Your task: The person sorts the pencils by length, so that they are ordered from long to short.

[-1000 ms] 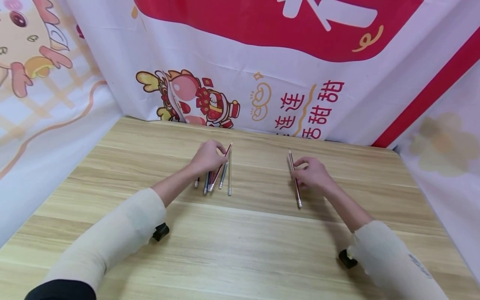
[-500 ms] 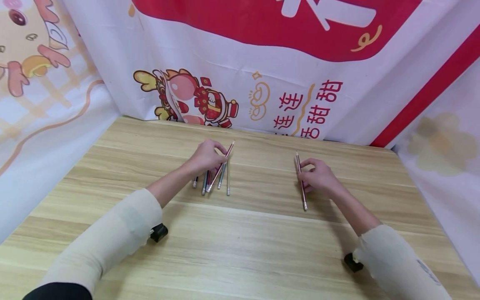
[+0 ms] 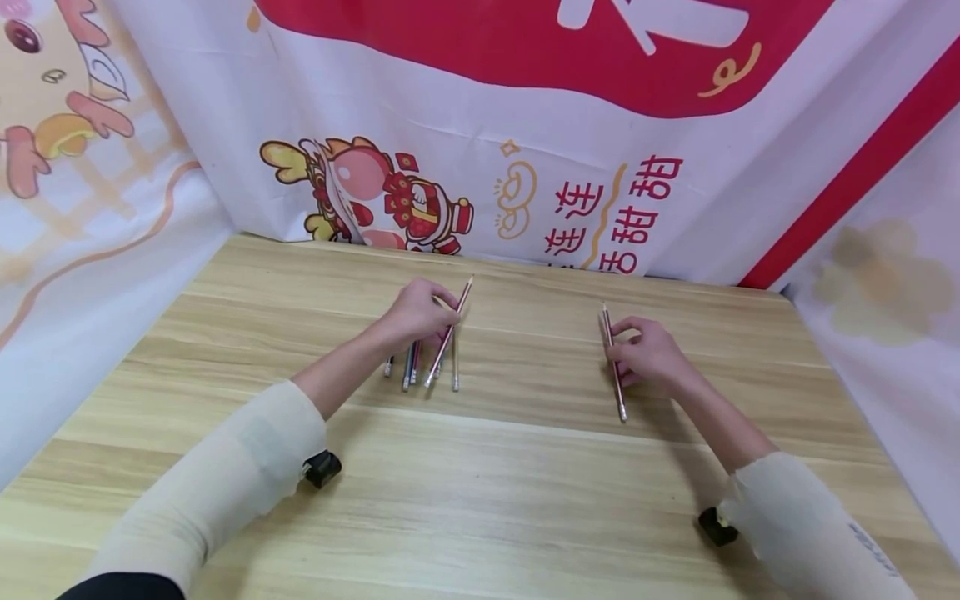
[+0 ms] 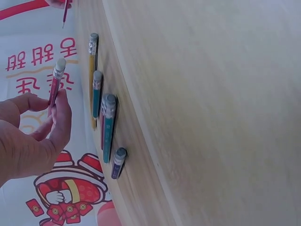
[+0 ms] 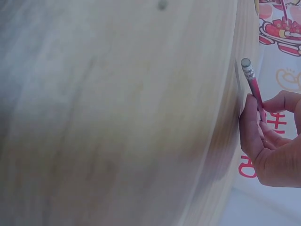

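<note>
My left hand [image 3: 422, 315] pinches a red pencil [image 3: 442, 350] between thumb and fingers, its sharpened tip pointing away and its eraser end toward me. In the left wrist view, this pencil [image 4: 55, 84] is held up apart from the loose ones. Below that hand lie several pencils: a yellow one [image 4: 92, 63], a teal one [image 4: 96, 96], another teal one [image 4: 109, 134] beside a red one, and a dark blue one [image 4: 117, 165]. Farther right, my right hand [image 3: 651, 357] pinches a second red pencil [image 3: 619, 392] near its middle, eraser end toward me.
The wood-grain table [image 3: 480, 500] runs back to a white printed cloth [image 3: 480, 167] hanging behind it. More cloth hangs at the left and right sides. A black device [image 3: 322, 469] sits under the left sleeve, and another [image 3: 717, 527] under the right.
My right hand has shifted right with its red pencil. The pencil in my left hand has come up and slightly right, away from the loose pencils.
</note>
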{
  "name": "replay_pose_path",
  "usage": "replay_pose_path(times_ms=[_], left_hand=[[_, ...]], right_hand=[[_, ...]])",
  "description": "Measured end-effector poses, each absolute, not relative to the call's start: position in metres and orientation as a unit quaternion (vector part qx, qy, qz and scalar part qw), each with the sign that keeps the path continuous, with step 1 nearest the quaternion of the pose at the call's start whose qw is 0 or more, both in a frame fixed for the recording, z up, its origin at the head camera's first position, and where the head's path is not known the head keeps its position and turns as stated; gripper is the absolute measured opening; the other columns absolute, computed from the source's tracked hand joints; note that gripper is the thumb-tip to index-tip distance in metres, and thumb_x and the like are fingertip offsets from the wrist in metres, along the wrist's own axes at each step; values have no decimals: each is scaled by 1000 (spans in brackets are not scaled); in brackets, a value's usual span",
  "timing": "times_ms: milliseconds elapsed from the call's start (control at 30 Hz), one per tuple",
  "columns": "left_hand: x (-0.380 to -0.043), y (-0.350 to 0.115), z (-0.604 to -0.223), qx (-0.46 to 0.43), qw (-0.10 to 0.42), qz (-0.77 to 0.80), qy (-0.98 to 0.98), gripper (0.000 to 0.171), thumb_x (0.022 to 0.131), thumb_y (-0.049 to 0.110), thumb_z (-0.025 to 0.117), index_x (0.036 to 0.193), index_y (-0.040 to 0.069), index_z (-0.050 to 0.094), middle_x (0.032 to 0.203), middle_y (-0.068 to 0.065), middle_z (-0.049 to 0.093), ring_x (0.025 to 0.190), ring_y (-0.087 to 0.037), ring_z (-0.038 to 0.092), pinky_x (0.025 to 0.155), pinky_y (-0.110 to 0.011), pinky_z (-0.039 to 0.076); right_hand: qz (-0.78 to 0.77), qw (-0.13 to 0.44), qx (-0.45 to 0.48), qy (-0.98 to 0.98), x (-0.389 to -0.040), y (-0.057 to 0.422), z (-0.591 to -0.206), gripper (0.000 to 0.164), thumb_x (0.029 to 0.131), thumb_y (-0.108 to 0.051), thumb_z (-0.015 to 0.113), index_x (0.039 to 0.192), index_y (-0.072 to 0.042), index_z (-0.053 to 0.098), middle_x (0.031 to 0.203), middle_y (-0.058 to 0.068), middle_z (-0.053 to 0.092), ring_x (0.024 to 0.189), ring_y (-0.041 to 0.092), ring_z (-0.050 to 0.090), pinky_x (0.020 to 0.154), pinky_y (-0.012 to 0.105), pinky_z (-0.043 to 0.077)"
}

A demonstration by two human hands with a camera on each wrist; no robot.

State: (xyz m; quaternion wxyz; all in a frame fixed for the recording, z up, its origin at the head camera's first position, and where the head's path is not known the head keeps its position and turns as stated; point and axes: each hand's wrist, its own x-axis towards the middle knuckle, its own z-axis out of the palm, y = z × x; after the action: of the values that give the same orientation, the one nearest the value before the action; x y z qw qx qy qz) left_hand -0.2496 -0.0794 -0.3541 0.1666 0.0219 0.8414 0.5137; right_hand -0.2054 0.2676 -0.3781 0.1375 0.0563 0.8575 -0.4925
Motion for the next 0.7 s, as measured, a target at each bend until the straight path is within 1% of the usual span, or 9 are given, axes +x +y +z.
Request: replay_pose_path(times_ms=[67,167,267,367,433,500,700], left_hand=[[-249,-77,-353,21,173,518,838,28,96,3,68,122,-7,66,88,-15,68,64,-14,63,69,-37,65],[-248,-74,-353,14,185,531,827,27,98,3,67,122,-8,66,96,-20,69,66,-15,63,73,-38,66],[-248,-70,-353,9,192,544,817,27,98,2,67,122,-9,66,97,-20,69,67,-15,62,69,-33,65],[-249,-66,-355,11,194,554,810,25,98,1,66,120,-11,66,91,-14,64,67,-14,60,63,-28,62],[-249,-64,-355,14,197,560,804,25,98,0,65,120,-12,65,89,-11,61,66,-14,59,62,-28,62],[-248,-60,-355,16,201,566,799,24,98,-1,64,119,-13,65,90,-11,61,66,-15,59,62,-28,62],[-247,-49,-355,17,208,572,793,24,97,-2,65,118,-13,64,92,-14,63,66,-16,62,62,-27,64]], right_hand=[[-492,138,57,858,-205,270,-378,44,92,2,59,134,8,48,79,9,66,63,14,63,58,31,63],[-494,140,58,856,-204,273,-377,46,92,2,59,136,8,48,80,10,66,64,14,64,59,32,63],[-491,140,59,858,-202,276,-377,46,92,1,60,136,7,48,81,10,66,63,14,64,59,32,63],[-488,143,61,859,-201,280,-376,46,94,1,60,137,7,47,82,10,66,63,15,64,58,33,63],[-484,147,64,861,-200,282,-375,46,95,1,60,137,7,46,83,11,66,64,16,64,58,34,63],[-481,149,68,861,-199,285,-374,45,95,0,60,138,8,46,83,11,65,64,16,64,58,35,63],[-473,150,73,865,-197,294,-374,46,96,0,60,139,9,45,84,11,64,65,16,63,58,35,63]])
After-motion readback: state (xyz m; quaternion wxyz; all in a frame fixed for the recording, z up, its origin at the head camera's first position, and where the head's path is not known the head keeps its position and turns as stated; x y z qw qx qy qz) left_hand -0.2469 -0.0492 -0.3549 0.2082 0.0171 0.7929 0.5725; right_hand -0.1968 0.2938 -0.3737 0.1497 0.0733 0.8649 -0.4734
